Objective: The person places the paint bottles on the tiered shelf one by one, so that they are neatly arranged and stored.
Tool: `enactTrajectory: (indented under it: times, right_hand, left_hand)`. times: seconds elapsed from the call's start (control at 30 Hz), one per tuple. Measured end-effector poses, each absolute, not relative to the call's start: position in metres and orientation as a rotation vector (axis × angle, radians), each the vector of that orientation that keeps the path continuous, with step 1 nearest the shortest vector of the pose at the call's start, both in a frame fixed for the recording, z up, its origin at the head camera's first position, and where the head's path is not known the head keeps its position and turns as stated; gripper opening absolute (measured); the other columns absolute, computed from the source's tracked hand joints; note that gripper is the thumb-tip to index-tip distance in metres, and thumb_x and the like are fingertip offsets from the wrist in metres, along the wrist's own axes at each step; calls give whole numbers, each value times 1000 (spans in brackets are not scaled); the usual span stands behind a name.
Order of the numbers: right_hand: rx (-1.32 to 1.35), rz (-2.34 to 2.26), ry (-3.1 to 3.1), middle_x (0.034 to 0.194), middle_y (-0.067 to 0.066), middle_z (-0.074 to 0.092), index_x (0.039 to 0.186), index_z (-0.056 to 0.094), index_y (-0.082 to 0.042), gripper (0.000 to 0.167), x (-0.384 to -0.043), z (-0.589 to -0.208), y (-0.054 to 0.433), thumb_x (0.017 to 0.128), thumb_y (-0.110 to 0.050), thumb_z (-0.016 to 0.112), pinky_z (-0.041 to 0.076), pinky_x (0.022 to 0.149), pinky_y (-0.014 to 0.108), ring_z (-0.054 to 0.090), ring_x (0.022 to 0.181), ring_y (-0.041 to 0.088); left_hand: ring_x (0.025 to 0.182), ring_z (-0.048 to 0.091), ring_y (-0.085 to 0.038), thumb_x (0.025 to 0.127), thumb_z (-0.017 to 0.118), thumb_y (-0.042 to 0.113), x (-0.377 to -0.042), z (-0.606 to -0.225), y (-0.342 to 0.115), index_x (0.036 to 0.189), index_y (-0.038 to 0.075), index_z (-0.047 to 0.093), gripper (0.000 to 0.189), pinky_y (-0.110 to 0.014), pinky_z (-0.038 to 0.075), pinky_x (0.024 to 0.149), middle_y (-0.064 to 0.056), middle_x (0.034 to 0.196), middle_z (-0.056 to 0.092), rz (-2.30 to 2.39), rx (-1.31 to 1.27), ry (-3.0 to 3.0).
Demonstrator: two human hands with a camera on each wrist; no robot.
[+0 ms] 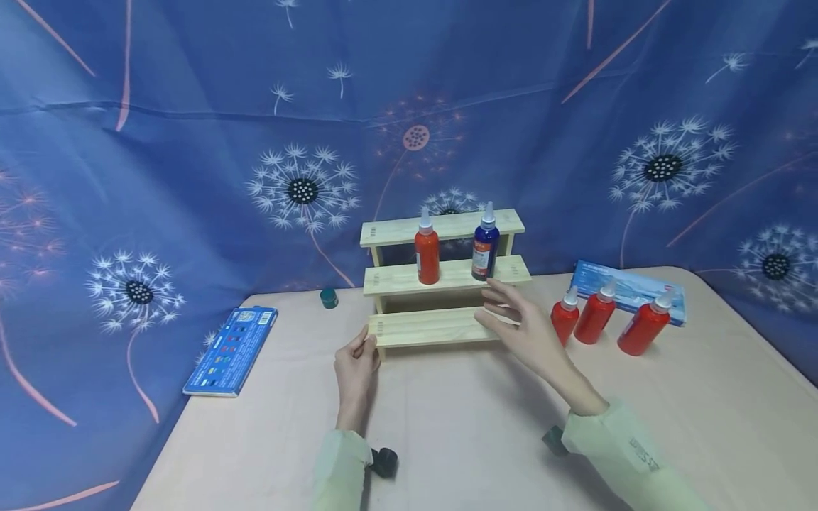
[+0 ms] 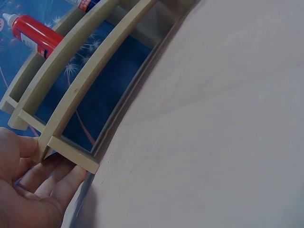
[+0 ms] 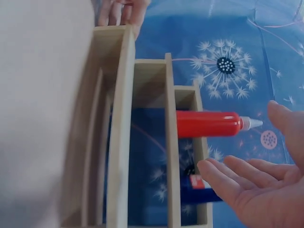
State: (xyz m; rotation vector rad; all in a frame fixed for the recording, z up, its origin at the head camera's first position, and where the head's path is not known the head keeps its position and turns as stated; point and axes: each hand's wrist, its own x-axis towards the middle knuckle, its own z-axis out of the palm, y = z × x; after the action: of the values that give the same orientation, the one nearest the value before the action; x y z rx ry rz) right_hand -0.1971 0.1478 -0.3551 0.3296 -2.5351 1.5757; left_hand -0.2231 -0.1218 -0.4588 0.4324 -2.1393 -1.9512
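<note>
At the far left of the table (image 1: 447,440) a blue box of paints (image 1: 231,349) lies flat near the edge, half over the blue dandelion-print cloth (image 1: 192,142) that hangs behind everything. A little further in, a small green cap (image 1: 329,298) sits toward the back.

The person's left hand (image 1: 355,369) comes next: its fingers are curled round the left end of the lowest step of a pale wooden three-step rack (image 1: 441,277), thumb and fingertips pressed to the wood at that corner, which the left wrist view shows close up. A small dark object (image 1: 384,462) lies on the table beside that sleeve.

The rack stands in the middle of the table toward the far side. On its middle step a red bottle (image 1: 427,253) stands upright at left, and a blue bottle (image 1: 485,246) stands upright just to its right, the two a little apart.

The right hand (image 1: 520,323) hangs in front of the rack's right end, fingers straight and spread, gripping nothing; whether it brushes the lowest step I cannot tell.

Right of that hand three red bottles (image 1: 601,319) stand close together on the table, the rightmost one leaning. Behind them lies a flat blue package (image 1: 629,287).
</note>
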Motion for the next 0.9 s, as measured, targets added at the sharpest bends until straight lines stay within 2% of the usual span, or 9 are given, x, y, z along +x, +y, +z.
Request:
enactTrajectory:
  times: [0.23,0.53,0.73,0.9]
  right_hand:
    - [233,1574,-2597,143,19,51,150,37,-11,68,-178,-362,170,94,-34,67,56,94,46,56,124,37]
    - [173,1496,-2607,141,20,52,149,38,-9,66,-164,-372,195,93,-27,68,53,96,40,57,122,36]
    - [103,1461,-2620,140,20,53,150,38,-10,67,-156,-377,215,93,-31,67,57,90,27,57,122,38]
    - [43,1453,-2615,139,24,52,150,37,-8,66,-149,-384,236,95,-29,66,58,80,14,58,119,40]
  left_hand:
    - [108,66,-31,98,58,11,-223,-458,-122,134,5,57,36,-30,61,79,-23,123,64,-1958,431,-2153]
    - [109,65,-32,99,57,11,-223,-458,-121,135,6,57,36,-29,61,80,-23,125,63,-1954,445,-2162]
    - [112,64,-32,99,57,12,-223,-458,-122,136,7,56,37,-29,61,80,-23,128,60,-1966,444,-2160]
    - [112,63,-32,99,57,11,-222,-456,-122,136,6,56,37,-28,61,81,-22,130,59,-1971,447,-2153]
